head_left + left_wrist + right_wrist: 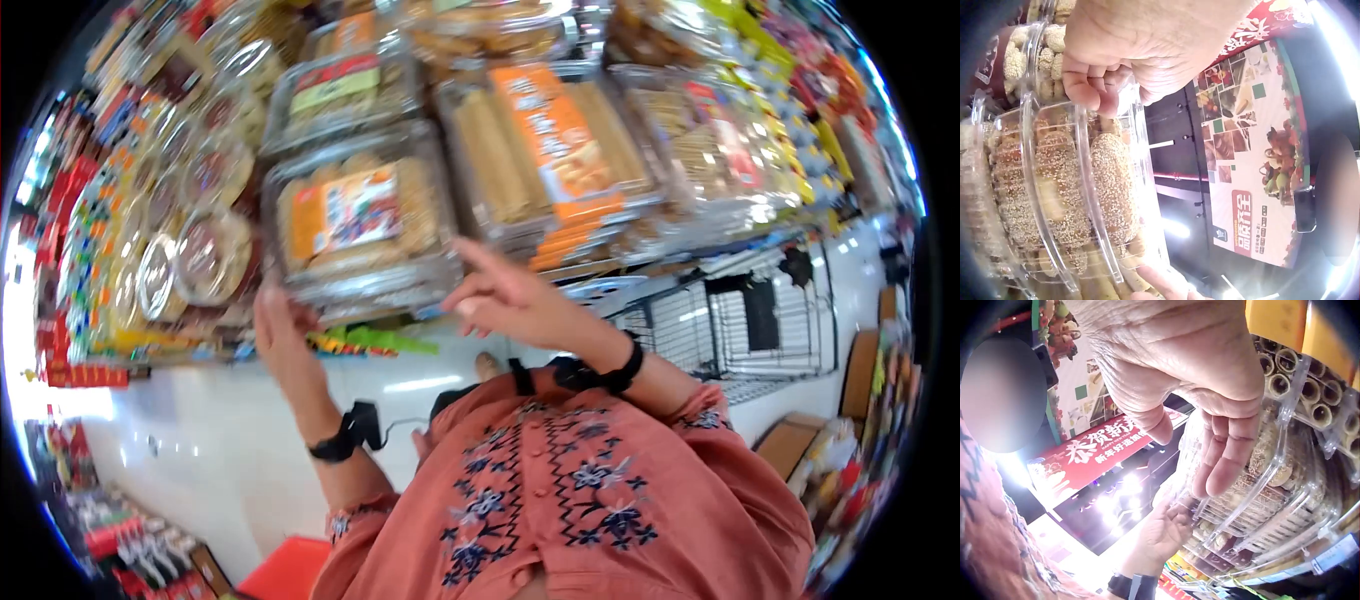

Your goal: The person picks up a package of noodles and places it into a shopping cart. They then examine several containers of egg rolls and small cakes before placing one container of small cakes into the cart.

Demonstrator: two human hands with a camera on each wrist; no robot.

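Observation:
A clear plastic box of sesame-coated pastries [355, 220], with an orange and white label, tops a stack of similar boxes in the head view. At its near left corner is my left hand [285, 330], fingers pointing up along the side. In the left wrist view this hand's fingertips [1088, 97] are right at the stacked lids. My right hand [515, 300] is by the box's right corner, index finger extended and the other fingers loosely bent. The right wrist view shows its relaxed fingers [1235, 456] in front of the stack, the thumb apart from them.
Boxes of wafer rolls [550, 150] stand to the right, and round clear tubs [215, 255] to the left. A wire shopping cart [740, 320] is at the right, beyond my right arm. Cardboard boxes [790, 445] lie on the floor, and a red object [285, 570] is at lower left.

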